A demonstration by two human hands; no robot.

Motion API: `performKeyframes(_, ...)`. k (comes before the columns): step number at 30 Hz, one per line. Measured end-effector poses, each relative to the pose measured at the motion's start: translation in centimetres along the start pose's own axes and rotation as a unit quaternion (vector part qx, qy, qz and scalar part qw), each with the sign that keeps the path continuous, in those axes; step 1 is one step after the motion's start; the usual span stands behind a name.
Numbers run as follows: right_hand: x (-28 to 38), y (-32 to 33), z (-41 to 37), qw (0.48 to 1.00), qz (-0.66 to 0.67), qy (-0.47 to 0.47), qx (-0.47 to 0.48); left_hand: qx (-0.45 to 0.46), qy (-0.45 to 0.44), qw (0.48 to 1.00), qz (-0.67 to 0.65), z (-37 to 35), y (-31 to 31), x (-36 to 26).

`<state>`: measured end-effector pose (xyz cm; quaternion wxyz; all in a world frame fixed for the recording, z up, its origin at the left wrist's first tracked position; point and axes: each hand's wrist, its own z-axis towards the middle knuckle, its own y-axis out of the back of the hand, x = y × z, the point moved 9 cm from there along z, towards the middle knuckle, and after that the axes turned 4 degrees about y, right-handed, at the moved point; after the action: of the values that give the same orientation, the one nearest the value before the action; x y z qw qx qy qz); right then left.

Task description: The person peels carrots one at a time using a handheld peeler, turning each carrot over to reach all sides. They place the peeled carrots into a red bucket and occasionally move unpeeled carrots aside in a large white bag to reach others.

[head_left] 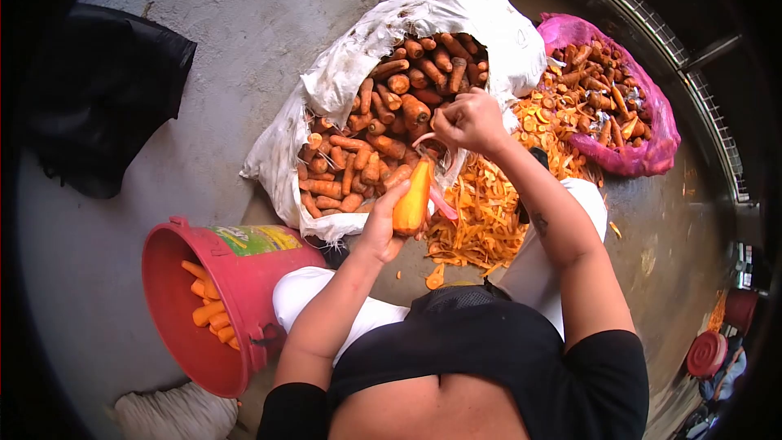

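Note:
A peeled, bright orange carrot (412, 198) rests in my left hand (381, 224), whose fingers are wrapped round its thick end. Up and to the right, my right hand (471, 121) is closed near the carrot's upper tip; something thin and pale sticks out beside its fingers, too small to make out. Behind both hands a white sack (334, 73) lies open, full of unpeeled carrots (387, 106). Orange peelings (481, 212) are heaped on the floor below my right forearm.
A red bucket (261, 273) at the lower left holds peeled carrots (213, 310). A pink bag (652, 138) of carrots and scraps stands at the upper right. Black material (106, 90) hangs or lies at the left. A pale sack (175, 411) lies below the bucket.

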<state>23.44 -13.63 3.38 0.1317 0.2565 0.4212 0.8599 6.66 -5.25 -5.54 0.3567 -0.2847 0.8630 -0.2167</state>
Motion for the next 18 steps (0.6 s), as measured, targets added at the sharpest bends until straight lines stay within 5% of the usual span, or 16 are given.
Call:
performKeyframes(4, -2.2, 0.3, -0.6, 0.981, -0.171, -0.042, 0.077, 0.038, 0.005, 0.999, 0.009, -0.8, -0.2, 0.2)
performKeyframes(7, -5.7, 1.4, -1.3, 0.954, -0.223, -0.186, 0.072, 0.045, 0.012, 0.998, -0.037, -1.2, 0.2, -0.2)
performKeyframes(11, -4.9, 0.1, -1.8, 0.940, 0.107, -0.314, 0.074, 0.028, 0.007, 0.991, -0.128, 0.5, 2.0, -0.5)
performKeyframes(15, 2.8, -0.2, 0.0, 0.986, 0.169, -0.011, -0.009, -0.039, -0.024, 0.995, -0.089, 1.1, 2.5, -1.1)
performKeyframes(18, 6.5, -0.1, 0.1, 0.986, 0.151, 0.069, 0.002, -0.034, -0.006, 0.992, -0.121, 1.4, 1.5, -0.7)
